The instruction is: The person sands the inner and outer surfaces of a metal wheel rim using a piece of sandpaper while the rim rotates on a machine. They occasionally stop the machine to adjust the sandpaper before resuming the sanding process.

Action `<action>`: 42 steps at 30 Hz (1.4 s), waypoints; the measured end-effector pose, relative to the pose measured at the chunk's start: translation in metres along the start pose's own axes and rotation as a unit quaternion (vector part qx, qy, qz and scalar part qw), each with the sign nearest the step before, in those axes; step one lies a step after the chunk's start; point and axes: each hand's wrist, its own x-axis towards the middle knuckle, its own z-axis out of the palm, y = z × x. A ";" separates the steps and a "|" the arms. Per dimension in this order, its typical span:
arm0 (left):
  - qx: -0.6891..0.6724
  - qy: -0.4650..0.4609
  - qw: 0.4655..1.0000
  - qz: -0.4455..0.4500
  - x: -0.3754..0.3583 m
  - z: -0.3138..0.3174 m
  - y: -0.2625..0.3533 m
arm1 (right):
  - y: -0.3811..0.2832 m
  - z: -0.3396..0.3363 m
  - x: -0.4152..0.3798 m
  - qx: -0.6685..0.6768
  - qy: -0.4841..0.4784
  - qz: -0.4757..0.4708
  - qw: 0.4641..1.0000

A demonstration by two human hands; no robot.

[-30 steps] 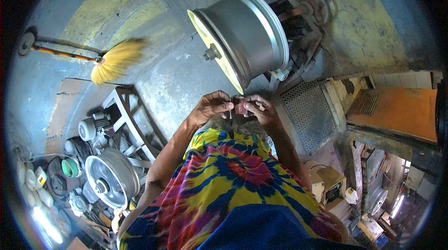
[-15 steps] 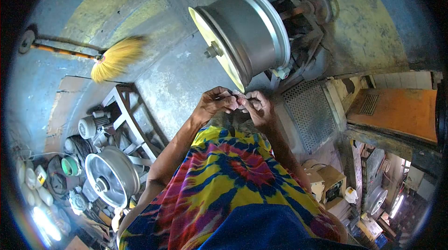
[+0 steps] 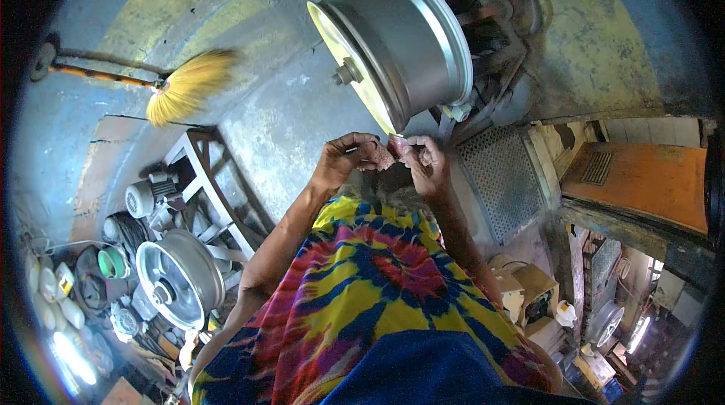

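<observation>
A small crumpled reddish-pink piece [image 3: 385, 157], like cloth or sanding paper, is held between my two hands in front of my body. My left hand [image 3: 349, 160] pinches its left part with thumb and fingers. The right part is gripped by my right hand [image 3: 424, 164]. Just beyond my hands, a large grey wheel rim [image 3: 411, 46] sits tilted on a dark metal stand [image 3: 495, 50], its yellowish face turned left and a hub bolt [image 3: 346, 72] sticking out of it.
At left a broom [image 3: 185, 91] lies near a metal frame [image 3: 211, 190], a motor [image 3: 147, 197] and a second wheel rim [image 3: 181, 280]. A perforated metal plate [image 3: 498, 182] and an orange panel [image 3: 649, 182] are at right, with cardboard boxes [image 3: 532, 288] below.
My hands have moved slightly apart, and more of the reddish piece shows between them. The view has shifted a little, so the large rim appears slightly higher.
</observation>
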 end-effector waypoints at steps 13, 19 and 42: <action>0.019 0.102 0.994 0.040 0.006 0.004 -0.024 | 0.009 0.004 -0.007 -0.117 -0.009 0.004 0.993; 0.075 0.061 0.995 0.036 0.009 0.001 -0.024 | 0.020 0.005 -0.005 -0.071 0.011 0.025 0.997; 0.201 -0.085 0.957 0.190 0.006 0.005 0.028 | -0.011 -0.024 0.022 0.142 -0.181 0.202 0.952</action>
